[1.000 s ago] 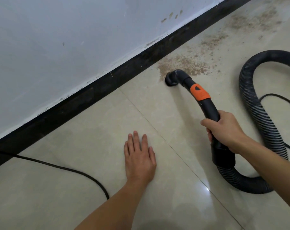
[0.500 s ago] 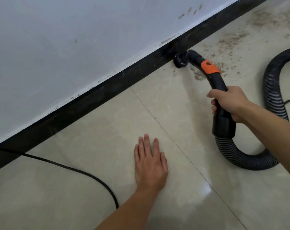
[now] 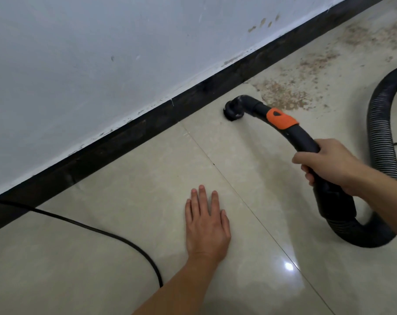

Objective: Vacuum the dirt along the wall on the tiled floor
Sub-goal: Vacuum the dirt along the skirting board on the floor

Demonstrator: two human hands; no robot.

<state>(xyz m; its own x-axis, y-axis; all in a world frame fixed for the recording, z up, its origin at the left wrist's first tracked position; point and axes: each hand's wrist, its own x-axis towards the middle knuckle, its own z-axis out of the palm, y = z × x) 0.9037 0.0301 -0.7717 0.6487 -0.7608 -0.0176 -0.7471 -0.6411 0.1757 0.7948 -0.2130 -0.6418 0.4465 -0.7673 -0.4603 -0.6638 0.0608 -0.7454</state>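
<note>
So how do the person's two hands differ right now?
The left hand lies flat on the tiled floor, fingers straight, holding nothing. The right hand curls round the black vacuum handle, nearer the dirt. Both are bare.

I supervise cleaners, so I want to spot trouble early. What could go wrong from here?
1. The nozzle sits short of the dirt, so the strip against the black skirting may get missed.
2. The ribbed hose loops near the dirt; dragging it could smear grit.
3. The cable near the left hand might snag.
</note>
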